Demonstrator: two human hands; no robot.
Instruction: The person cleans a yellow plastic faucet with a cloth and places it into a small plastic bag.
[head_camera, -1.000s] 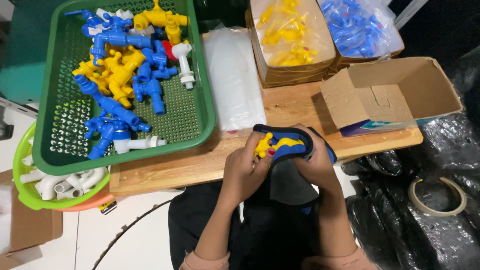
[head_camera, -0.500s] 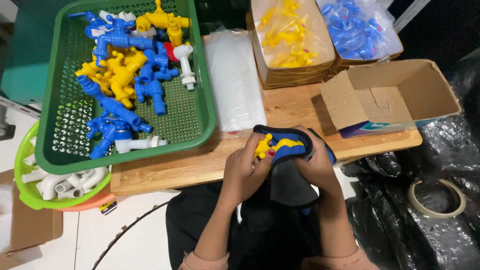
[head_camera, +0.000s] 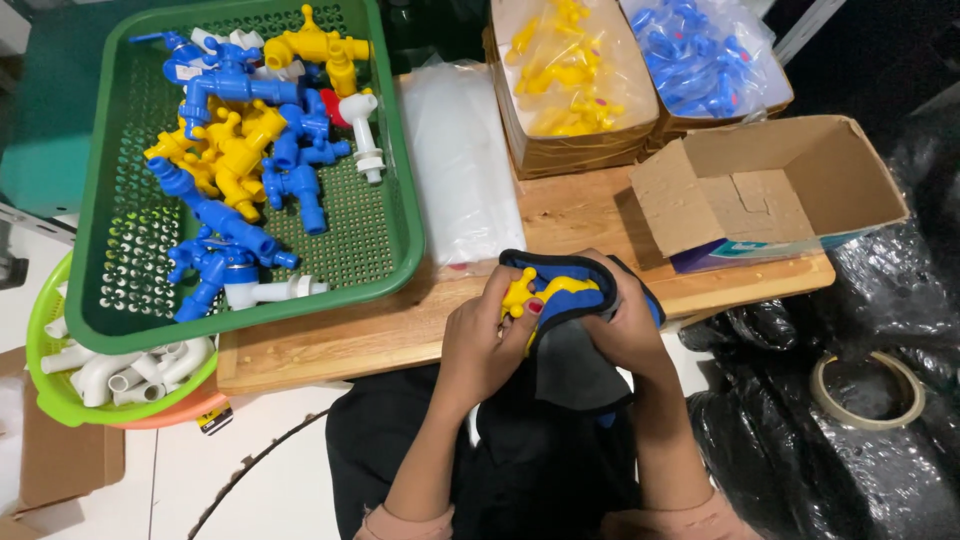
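Two hands meet at the near edge of the wooden table (head_camera: 400, 335): the left hand (head_camera: 485, 340) pinches a yellow tap (head_camera: 522, 293), and the right hand (head_camera: 625, 320) grips the dark cloth (head_camera: 570, 350) wrapped round it. That tap could slip and fall, since it sits past the table edge, far from the green basket (head_camera: 395, 180).

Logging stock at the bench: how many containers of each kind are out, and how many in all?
Green perforated plastic tray: 1
Lime green round plastic basket: 1
Bag-lined cardboard boxes of taps, yellow taps and blue taps: 2
Open empty cardboard box: 1
Total: 5
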